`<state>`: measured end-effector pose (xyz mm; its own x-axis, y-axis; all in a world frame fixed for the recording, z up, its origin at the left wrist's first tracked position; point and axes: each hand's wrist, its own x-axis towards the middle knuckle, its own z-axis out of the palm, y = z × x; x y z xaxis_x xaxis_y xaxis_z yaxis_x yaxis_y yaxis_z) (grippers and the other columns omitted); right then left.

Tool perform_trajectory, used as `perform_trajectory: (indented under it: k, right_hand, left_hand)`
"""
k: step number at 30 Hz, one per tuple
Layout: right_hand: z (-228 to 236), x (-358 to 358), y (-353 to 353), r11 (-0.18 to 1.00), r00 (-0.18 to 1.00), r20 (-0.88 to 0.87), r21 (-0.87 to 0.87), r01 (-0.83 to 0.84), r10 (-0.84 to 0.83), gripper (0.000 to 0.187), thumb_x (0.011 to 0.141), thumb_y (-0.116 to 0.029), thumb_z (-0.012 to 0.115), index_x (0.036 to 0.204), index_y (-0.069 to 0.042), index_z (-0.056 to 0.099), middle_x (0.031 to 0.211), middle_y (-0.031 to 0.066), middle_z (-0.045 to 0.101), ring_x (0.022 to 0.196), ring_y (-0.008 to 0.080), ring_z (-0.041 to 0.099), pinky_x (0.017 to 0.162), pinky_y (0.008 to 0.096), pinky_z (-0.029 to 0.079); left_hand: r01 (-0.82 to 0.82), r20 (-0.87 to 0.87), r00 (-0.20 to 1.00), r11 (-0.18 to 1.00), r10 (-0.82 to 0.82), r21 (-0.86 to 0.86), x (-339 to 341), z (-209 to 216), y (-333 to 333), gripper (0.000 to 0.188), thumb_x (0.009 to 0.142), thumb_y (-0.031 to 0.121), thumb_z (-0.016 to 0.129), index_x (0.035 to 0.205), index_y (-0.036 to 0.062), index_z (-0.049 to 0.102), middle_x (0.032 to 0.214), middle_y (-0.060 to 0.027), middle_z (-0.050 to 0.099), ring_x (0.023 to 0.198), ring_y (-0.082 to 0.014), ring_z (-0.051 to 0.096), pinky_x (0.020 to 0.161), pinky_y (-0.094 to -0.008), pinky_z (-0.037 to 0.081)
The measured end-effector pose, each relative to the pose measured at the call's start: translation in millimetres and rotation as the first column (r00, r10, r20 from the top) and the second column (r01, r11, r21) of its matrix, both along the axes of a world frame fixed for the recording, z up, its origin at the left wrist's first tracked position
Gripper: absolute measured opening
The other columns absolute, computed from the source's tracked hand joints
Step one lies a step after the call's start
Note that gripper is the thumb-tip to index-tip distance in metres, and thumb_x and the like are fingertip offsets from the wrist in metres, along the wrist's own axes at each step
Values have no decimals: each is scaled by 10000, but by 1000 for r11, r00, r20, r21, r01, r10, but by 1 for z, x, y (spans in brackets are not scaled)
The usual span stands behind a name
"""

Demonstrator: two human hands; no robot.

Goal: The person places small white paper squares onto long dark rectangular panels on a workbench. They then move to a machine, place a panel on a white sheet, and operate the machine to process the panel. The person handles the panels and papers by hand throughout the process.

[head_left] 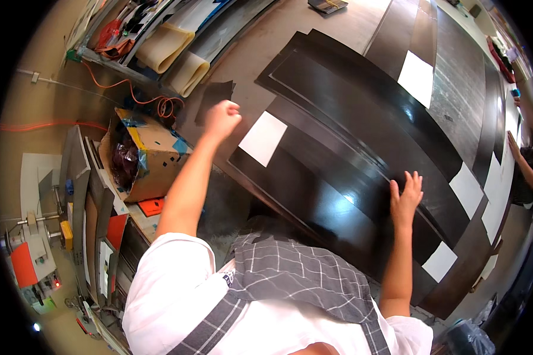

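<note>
Glossy black flat panels lie overlapping on the table in front of me. My left hand is closed in a fist above the table's left side, beside a dark thin sheet with a ragged edge. Whether the fingers grip anything is hidden. Over the near right part of the panels, my right hand has its fingers spread, and it holds nothing. A white sheet rests on the left end of the nearest panel. Another white sheet lies at its right end, below my right hand.
A taped cardboard box stands left of the table. Behind it, an orange hose coils below a rack with rolled material. More panels cover the far right. Another person's arm reaches in there.
</note>
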<state>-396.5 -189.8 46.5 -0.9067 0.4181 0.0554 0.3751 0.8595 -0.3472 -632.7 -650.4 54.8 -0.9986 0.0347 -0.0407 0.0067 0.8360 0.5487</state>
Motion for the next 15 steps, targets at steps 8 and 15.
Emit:
perform_trajectory:
  k: [8,15]
  right_hand:
    - [30,-51,-158,929,988,-157,-366,-60,3,356,845,-247,626,1108,-11,588,1327,198,454,1255,346,401,1058,499,240]
    - [39,-92,-241,886,976,-190,-464,8,-108,276,841,-217,622,1028,-13,629,1221,195,549,1144,338,497,975,409,368]
  left_hand:
    - [423,94,904,848,-416,-320,-125,10,-47,534,582,259,783,1034,74,567,1024,-114,560,1022,-262,530,906,-357,426]
    - [581,137,803,813,-580,36,-158,8,-60,332,663,156,747,856,79,489,796,-30,543,774,-203,544,702,-304,440]
